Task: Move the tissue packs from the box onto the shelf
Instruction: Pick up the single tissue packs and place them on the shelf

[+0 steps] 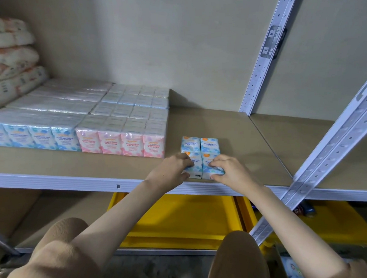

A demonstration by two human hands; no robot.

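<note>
1. Four blue tissue packs [198, 155] lie flat in a two-by-two block near the front edge of the shelf [222, 124]. Bare board lies behind and to the right, with stocked rows [112, 142] to the left.
2. The left hand [174, 166] and right hand [230, 170] reach in, fingers [186, 160] curled round the front two packs.
3. Their long axes run front-to-back, printed faces up.

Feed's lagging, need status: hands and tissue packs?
Left hand grips front-left blue pack, right hand grips front-right blue pack. Both near shelf front, two blue packs behind. Nothing blocking.
</note>
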